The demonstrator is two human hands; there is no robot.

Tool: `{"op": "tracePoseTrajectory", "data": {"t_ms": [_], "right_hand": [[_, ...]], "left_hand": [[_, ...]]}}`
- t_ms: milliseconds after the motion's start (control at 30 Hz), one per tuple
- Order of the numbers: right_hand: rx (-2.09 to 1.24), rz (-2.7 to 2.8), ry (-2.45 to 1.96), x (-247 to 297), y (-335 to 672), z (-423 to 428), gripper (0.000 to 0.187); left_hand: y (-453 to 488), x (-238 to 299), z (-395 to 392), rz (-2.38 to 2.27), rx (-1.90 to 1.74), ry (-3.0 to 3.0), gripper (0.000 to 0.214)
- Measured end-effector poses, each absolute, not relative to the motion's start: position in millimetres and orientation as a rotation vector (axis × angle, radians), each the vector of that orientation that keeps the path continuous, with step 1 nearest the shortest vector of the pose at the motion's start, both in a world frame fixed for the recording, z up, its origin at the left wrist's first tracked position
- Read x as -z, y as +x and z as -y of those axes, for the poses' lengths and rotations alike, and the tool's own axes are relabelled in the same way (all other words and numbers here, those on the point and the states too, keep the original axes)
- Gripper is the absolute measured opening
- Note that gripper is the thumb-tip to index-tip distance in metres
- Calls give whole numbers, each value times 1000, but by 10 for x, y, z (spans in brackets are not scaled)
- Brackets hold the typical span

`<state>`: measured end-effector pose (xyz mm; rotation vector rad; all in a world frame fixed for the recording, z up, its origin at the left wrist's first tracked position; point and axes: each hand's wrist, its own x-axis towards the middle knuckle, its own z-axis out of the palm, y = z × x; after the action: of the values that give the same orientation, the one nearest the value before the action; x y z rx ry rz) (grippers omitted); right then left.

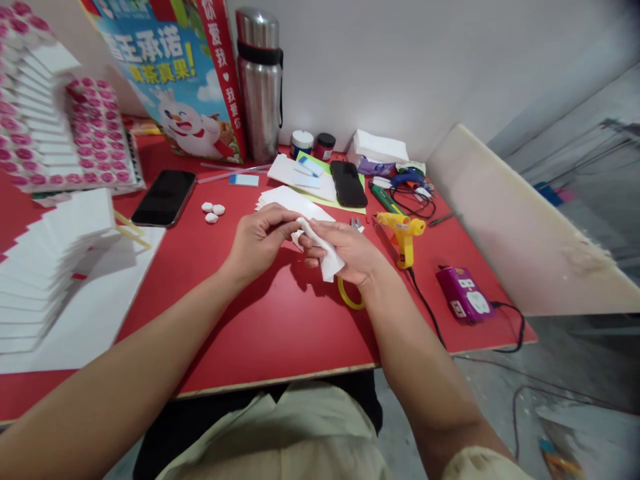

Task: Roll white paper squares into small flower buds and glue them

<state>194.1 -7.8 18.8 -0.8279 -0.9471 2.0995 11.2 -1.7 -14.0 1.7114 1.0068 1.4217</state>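
Over the middle of the red table, both hands are closed on a crumpled white tissue (pixel 330 262). My left hand (pixel 263 239) pinches its upper end between thumb and fingers. My right hand (pixel 345 248) wraps round the folded part, and a loose end hangs below the fingers. White paper sheets (pixel 287 199) lie just behind the hands. A yellow tape ring (pixel 349 298) shows partly beneath my right wrist. To the left are several small white rounded pieces (pixel 213 212).
A yellow glue gun (pixel 403 233) and a purple power socket (pixel 465 295) with cords lie on the right. Phones (pixel 165 197), a steel flask (pixel 259 83) and two jars (pixel 302 143) stand or lie farther back. A white paper staircase model (pixel 55 260) is at left.
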Motion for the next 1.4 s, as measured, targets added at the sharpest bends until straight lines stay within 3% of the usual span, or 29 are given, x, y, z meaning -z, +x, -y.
{"op": "tracePoseTrajectory", "data": {"t_ms": [233,400,600,967,1200,1400], "right_hand": [[-1756,1125,-962,-116,1891,81,42],[-1307,1339,-1169,-86,1822,112,27],[-674,1567,-1297,-59,1730,211,26],[-694,1567,-1254,-59,1720,252,25],[-824,1627,-1200,-58,1827,198,19],[-777,1740,-1183,-71,1859,177,22]], "left_hand": [[109,136,6,-1037,-1408,1667,12],[135,137,31,-1073,-1395,1588,12],[209,116,108,-1142,-1494,1742,14],[246,191,187,-1209,-1541,2238,32],[216,123,148,-1040,-1442,1546,17],[114,86,63,-933,-1224,1311,29]]}}
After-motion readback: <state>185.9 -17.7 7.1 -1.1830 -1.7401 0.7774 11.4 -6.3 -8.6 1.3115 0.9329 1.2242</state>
